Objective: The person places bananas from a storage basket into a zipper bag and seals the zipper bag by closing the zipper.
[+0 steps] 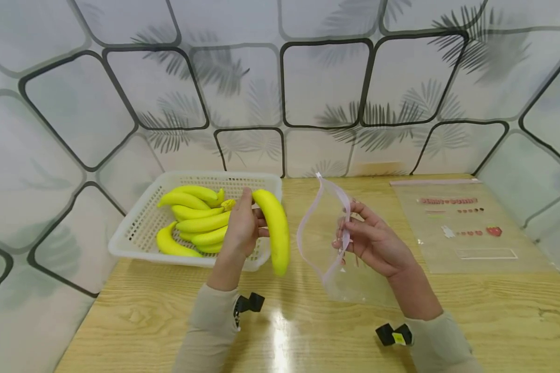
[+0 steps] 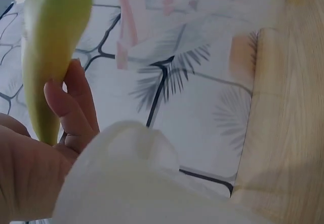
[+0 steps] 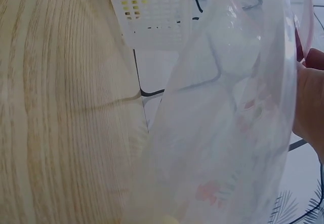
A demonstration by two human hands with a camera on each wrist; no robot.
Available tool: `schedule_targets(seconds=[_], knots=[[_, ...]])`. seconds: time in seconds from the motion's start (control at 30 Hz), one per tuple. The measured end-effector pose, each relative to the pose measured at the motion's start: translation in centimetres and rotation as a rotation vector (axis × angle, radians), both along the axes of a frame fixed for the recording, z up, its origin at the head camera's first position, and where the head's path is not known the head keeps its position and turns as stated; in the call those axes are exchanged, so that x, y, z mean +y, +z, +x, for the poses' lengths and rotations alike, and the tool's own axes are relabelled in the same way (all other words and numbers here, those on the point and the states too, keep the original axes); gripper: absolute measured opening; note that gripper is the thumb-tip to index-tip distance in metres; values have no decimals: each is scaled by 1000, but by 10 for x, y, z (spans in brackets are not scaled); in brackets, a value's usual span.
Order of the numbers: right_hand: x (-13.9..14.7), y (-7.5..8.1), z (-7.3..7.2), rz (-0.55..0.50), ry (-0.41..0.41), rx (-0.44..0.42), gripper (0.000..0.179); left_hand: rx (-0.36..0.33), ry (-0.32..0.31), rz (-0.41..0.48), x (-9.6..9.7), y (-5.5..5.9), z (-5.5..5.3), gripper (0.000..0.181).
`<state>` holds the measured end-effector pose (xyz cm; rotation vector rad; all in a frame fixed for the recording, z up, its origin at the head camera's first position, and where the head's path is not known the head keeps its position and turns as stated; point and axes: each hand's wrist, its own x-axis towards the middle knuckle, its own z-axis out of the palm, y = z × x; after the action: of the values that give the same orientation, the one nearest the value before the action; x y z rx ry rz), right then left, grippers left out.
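Note:
In the head view my left hand (image 1: 243, 225) holds a yellow banana (image 1: 276, 233) by its upper end, beside the right edge of a white basket. The left wrist view shows fingers (image 2: 68, 107) curled along the lower part of that banana (image 2: 55, 41). To the right, my right hand (image 1: 375, 238) pinches the rim of a clear zip bag (image 1: 324, 228) with a pink zip edge. The bag's mouth gapes toward the banana, which is outside it. In the right wrist view the clear bag (image 3: 217, 127) hangs from the hand (image 3: 311, 97).
The white perforated basket (image 1: 140, 254) at the left holds several more bananas (image 1: 200, 223). A second printed zip bag (image 1: 471, 228) lies flat on the wooden table (image 1: 317, 331) at the right. A patterned wall (image 1: 326, 83) stands behind the table.

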<state>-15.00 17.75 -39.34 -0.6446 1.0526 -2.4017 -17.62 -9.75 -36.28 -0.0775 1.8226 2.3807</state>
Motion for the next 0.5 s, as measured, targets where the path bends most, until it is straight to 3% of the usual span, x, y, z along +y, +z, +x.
schedule_targets(seconds=[0.27, 0.37, 0.5], knots=[[1, -1, -2, -9, 18, 62, 32, 13, 9, 102, 9, -2, 2, 47], [1, -2, -2, -3, 24, 81, 32, 34, 41, 145, 9, -3, 1, 31], [1, -2, -1, 1, 19, 79, 33, 44, 82, 267, 11, -4, 1, 13]])
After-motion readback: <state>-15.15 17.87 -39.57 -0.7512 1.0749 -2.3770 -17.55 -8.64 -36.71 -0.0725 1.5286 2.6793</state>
